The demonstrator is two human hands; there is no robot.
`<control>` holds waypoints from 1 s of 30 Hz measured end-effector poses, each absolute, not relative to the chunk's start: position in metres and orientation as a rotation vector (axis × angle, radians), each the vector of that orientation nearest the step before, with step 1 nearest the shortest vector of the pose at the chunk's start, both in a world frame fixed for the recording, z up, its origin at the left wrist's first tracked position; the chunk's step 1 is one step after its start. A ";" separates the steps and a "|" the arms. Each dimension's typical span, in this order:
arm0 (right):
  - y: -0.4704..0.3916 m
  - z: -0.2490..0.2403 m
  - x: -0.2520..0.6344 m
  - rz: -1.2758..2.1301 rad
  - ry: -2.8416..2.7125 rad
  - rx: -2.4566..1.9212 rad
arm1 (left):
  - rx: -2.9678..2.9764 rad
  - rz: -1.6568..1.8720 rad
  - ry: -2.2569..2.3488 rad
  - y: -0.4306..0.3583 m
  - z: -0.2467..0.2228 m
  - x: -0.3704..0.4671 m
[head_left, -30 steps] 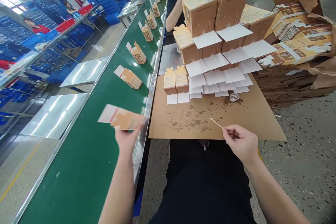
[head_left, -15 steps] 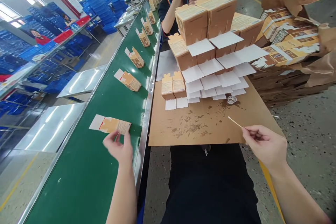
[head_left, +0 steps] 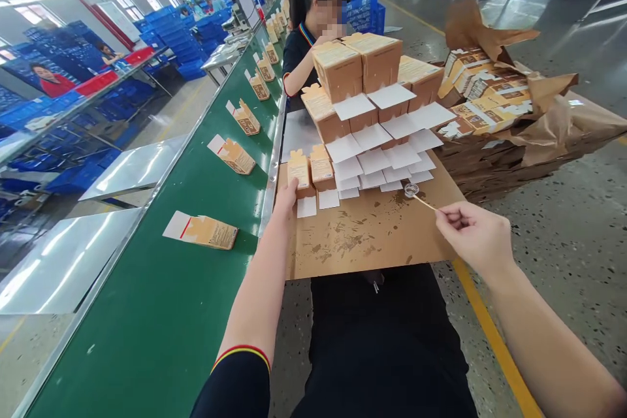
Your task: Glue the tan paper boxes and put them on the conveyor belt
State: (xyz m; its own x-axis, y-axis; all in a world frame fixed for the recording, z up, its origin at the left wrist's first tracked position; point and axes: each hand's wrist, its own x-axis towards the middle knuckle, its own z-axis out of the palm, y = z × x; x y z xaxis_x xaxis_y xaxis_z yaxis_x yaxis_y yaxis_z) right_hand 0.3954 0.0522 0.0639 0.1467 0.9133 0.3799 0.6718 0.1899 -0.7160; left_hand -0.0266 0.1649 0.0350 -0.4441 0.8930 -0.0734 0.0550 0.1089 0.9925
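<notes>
Currently, left hand (head_left: 287,198): reaching over the near end of the cardboard sheet (head_left: 392,245), visible fingertips touching the left side of the kraft-coloured small carton (head_left: 299,171); the thumb's grip is not showing clearly, so clamped or loose cannot be told. This carton is standing at the left edge of the sheet, its scalloped top flaps rising and its white flap lying towards the wearer. Twin carton (head_left: 322,168): standing just beside it, on the right.

Right hand (head_left: 473,232): thumb and forefinger clamping the thin cotton swab (head_left: 427,203), the other fingers curling in. The swab is slanting up and left, its far end meeting the clear round dish (head_left: 411,190), which is sitting on the sheet in front of the stacked cartons (head_left: 343,72); those are forming several tiers, white flaps jutting out. Dark wet marks (head_left: 350,240) are spotting the sheet.

Green conveyor belt (head_left: 147,333): running along the left, bearing a row of similar cartons, the nearest belt carton (head_left: 215,233) lying on its side. Strapped flat carton bundles (head_left: 492,101): resting amid torn brown wrapping paper (head_left: 553,117). Co-worker (head_left: 318,10): sitting beyond the stack, one forearm rising
</notes>
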 end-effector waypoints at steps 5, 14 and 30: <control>0.095 0.065 0.416 0.342 -1.798 -1.683 | 0.686 1.546 1.546 0.088 0.027 -0.051; 0.153 0.041 0.416 0.356 -2.070 -1.582 | 0.664 1.445 1.358 -0.005 0.017 -0.016; 0.004 0.022 0.298 0.787 -1.943 -1.169 | 0.765 1.415 1.446 0.015 0.007 0.019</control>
State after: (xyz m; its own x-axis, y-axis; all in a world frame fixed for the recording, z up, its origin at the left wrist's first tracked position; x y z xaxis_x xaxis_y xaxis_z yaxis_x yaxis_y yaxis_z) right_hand 0.2977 0.0044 0.0218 -0.3256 0.9065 0.2689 0.4639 0.4010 -0.7899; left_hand 0.0185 0.0145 0.0074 -0.3632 0.9113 -0.1940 -0.1743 0.1380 0.9750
